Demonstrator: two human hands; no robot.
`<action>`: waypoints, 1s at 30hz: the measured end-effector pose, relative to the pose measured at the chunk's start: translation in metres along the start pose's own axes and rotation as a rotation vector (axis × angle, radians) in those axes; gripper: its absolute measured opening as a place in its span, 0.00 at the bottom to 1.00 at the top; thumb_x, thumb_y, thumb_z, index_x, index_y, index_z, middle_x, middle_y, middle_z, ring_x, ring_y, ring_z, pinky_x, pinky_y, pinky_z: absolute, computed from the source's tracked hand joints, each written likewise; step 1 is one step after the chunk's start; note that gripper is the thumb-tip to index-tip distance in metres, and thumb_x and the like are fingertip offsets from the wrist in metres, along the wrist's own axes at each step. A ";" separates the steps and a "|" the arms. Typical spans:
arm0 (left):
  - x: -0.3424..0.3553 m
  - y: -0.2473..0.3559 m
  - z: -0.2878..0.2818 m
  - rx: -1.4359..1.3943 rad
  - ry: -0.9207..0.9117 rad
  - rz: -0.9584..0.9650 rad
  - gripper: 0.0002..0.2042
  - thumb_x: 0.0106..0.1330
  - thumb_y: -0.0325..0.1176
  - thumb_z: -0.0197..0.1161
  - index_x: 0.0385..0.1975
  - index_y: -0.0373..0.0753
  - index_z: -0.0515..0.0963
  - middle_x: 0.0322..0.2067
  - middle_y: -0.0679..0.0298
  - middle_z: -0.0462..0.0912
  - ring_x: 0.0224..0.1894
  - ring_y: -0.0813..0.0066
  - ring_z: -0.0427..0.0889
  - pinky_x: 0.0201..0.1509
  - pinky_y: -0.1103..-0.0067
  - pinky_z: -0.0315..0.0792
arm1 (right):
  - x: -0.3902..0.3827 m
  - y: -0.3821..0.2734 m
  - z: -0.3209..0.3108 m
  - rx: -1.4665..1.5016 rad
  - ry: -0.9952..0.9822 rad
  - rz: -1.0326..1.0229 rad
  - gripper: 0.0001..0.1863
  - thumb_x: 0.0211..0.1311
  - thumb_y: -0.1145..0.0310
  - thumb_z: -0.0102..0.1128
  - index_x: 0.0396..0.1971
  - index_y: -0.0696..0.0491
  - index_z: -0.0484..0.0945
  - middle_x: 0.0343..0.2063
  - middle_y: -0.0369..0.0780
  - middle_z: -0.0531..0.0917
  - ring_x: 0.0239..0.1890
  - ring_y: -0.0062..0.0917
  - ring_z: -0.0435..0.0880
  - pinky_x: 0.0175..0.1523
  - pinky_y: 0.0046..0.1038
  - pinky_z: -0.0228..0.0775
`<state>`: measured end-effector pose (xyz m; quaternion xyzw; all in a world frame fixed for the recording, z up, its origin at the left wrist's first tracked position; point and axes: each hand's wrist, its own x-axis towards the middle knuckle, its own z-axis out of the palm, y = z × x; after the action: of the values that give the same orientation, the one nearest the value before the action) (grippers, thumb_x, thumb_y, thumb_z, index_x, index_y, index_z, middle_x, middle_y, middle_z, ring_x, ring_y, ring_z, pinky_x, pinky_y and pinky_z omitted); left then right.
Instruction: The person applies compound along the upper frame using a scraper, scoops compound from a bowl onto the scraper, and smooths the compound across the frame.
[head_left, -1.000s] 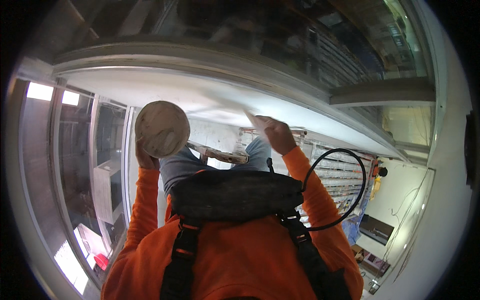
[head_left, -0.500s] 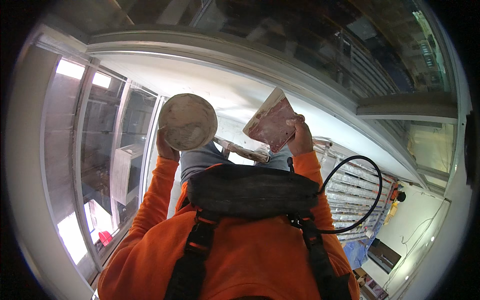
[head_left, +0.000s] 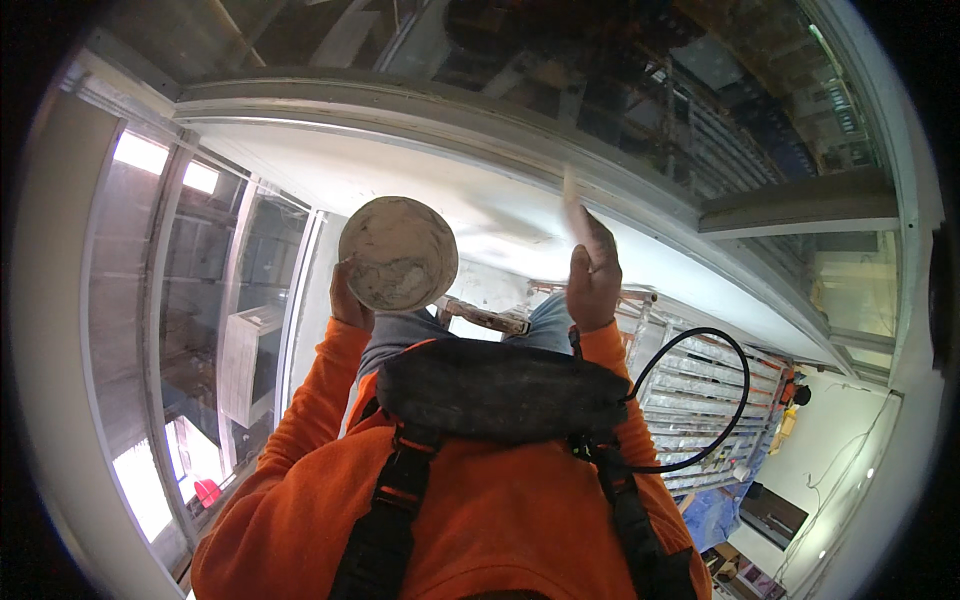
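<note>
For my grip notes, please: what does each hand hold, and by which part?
Left hand: the round bowl, by its left, near side. Right hand: a flat tool, blurred, by its near end.

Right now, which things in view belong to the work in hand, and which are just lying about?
In hand:
- smeared round container, in the left hand
- pale tool, thin-looking and blurred, in the right hand

Apparently just lying about:
- blue sheet, lower right
- yellow item, far right
- red object, lower left
</note>
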<state>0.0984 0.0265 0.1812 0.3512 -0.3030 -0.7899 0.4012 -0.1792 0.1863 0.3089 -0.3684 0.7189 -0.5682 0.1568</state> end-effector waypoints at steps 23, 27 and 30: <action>0.021 -0.004 -0.059 -0.197 0.155 -0.103 0.22 0.61 0.42 0.54 0.52 0.35 0.68 0.48 0.57 0.74 0.51 0.63 0.74 0.55 0.68 0.70 | -0.027 0.104 0.055 -0.511 -0.315 -0.168 0.31 0.49 0.82 0.49 0.58 0.57 0.64 0.55 0.47 0.71 0.57 0.42 0.69 0.60 0.37 0.62; 0.024 -0.003 -0.050 -0.201 0.144 -0.129 0.23 0.61 0.41 0.54 0.53 0.34 0.68 0.47 0.57 0.74 0.51 0.63 0.74 0.55 0.68 0.70 | -0.025 0.098 0.016 -0.516 -0.360 0.027 0.17 0.48 0.80 0.54 0.42 0.58 0.75 0.37 0.45 0.81 0.41 0.39 0.81 0.44 0.32 0.73; 0.025 -0.003 -0.051 -0.212 0.128 -0.127 0.23 0.61 0.40 0.54 0.53 0.33 0.68 0.48 0.56 0.74 0.51 0.62 0.74 0.55 0.68 0.70 | -0.021 0.076 0.002 0.355 -0.063 0.419 0.16 0.50 0.73 0.55 0.40 0.62 0.75 0.37 0.43 0.82 0.40 0.36 0.82 0.45 0.32 0.74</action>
<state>0.1266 -0.0037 0.1422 0.3750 -0.1687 -0.8172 0.4039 -0.1906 0.2060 0.2332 -0.1960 0.6632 -0.6289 0.3553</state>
